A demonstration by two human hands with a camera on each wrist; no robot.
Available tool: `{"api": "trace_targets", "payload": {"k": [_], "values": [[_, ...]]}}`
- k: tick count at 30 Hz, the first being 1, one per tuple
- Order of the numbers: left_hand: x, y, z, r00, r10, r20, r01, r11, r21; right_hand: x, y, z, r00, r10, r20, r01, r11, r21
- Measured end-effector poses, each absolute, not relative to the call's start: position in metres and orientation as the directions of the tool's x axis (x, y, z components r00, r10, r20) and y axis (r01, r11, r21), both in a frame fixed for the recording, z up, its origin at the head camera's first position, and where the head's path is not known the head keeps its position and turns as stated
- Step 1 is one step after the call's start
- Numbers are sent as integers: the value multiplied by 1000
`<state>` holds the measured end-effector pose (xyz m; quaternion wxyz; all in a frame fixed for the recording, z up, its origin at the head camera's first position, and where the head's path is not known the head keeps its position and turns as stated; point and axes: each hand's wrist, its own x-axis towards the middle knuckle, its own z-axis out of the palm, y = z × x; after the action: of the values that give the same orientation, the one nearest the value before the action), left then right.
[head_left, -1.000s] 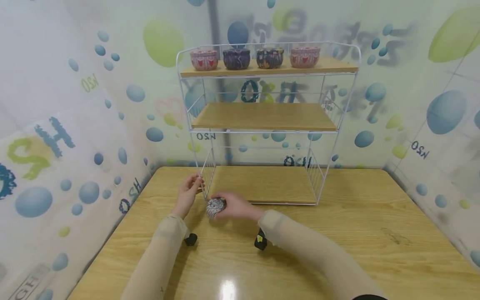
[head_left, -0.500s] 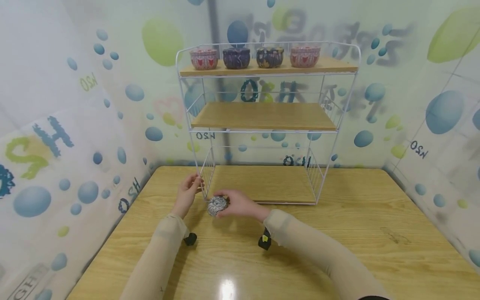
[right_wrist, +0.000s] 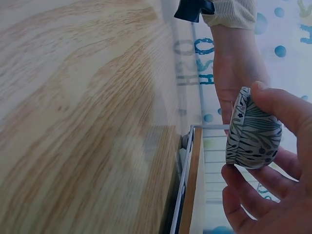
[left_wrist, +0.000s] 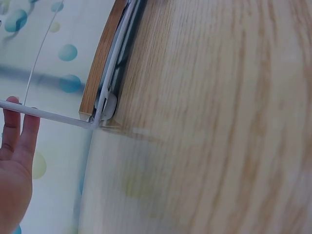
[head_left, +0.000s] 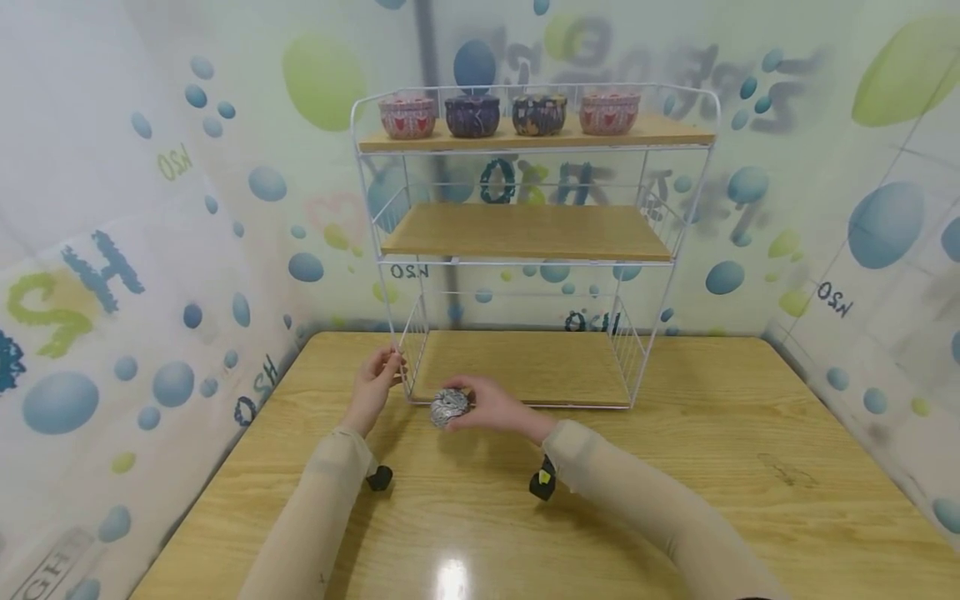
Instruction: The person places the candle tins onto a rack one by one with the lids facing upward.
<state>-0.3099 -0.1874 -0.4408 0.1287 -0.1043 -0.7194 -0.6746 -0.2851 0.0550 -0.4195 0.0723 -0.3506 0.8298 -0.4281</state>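
My right hand (head_left: 491,406) pinches a small round tin (head_left: 449,407) between thumb and fingers, just in front of the bottom shelf's left front corner. In the right wrist view the tin (right_wrist: 253,131) shows a dark leaf pattern on a pale ground and a band along its rim; it is tilted on its side. My left hand (head_left: 372,385) grips the white wire shelf rack's left front post (head_left: 392,329) low down. Two fingers (left_wrist: 29,129) of that hand lie against the white post (left_wrist: 58,117) in the left wrist view.
Several similar patterned tins (head_left: 472,117) stand in a row on the rack's top board (head_left: 667,132). Below are a middle board (head_left: 528,231) and a bottom board (head_left: 525,367), with wire side panels. The rack stands on a wooden table (head_left: 712,467) against a printed wall.
My right hand has moved a little right and slightly up with the tin, along the bottom shelf's front edge. My left hand has stayed on the post.
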Motion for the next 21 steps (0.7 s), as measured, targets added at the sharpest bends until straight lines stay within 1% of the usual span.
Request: {"api": "trace_targets", "payload": {"k": [7,10,14,17,21], "values": [[-308,-187,-438,-953,-15,303,302,46,952,-280,66,-416,-774,-616,144,-454,384,-804],[-299,-184,-428,-955,-11,297,296,44,954,-278,71,-415,-782,-607,141,-442,380,-813],[-298,-185,-429,-950,-16,312,311,50,949,-279,78,-419,-797,-589,132,-422,387,-820],[-307,-188,-439,-944,-23,329,328,49,943,-281,84,-421,-808,-576,124,-405,390,-827],[-309,-188,-440,-945,-22,327,325,65,943,-281,93,-420,-829,-547,116,-379,397,-836]]}}
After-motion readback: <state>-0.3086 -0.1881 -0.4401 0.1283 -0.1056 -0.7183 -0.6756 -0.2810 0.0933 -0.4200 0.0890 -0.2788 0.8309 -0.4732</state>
